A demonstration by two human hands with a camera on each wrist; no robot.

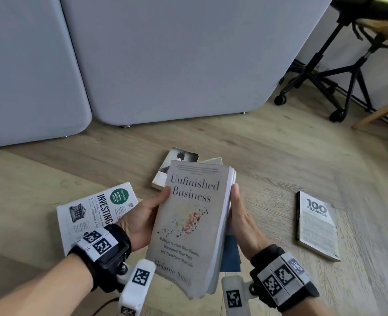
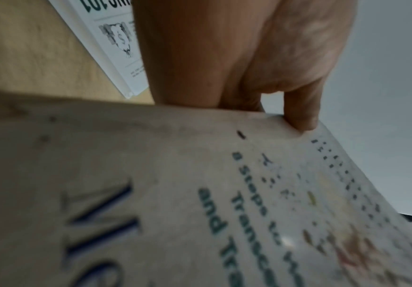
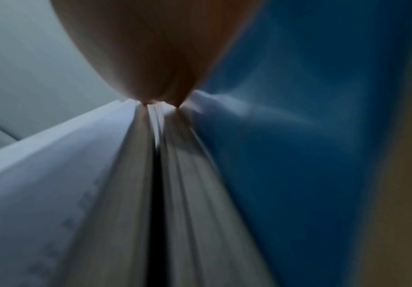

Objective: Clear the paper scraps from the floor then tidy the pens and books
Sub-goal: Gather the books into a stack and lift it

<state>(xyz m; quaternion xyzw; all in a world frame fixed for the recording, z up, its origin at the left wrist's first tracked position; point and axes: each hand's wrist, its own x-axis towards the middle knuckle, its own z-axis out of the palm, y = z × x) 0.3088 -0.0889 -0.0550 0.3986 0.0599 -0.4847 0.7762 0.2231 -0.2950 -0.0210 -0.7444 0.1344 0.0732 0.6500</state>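
A grey paperback titled "Unfinished Business" (image 1: 188, 220) is held above the floor between both hands. My left hand (image 1: 143, 220) grips its spine side, thumb (image 2: 300, 116) on the cover (image 2: 151, 194). My right hand (image 1: 241, 217) holds the page-edge side, its thumb (image 3: 151, 58) pressed on the page edges (image 3: 126, 194). A blue book (image 1: 230, 254) sits right under the grey one, its cover (image 3: 298, 136) beside the pages. Other books lie on the wooden floor: a white "Investing" book (image 1: 92, 210) at left, a dark-covered one (image 1: 179, 160) behind, "100 Filipinos" (image 1: 316, 224) at right.
Grey padded panels (image 1: 165, 65) stand on small feet across the back. An office chair's black wheeled base (image 1: 325, 87) and a slanted wooden leg (image 1: 375, 112) are at the back right. Another book's corner (image 1: 213, 160) peeks out behind the grey paperback.
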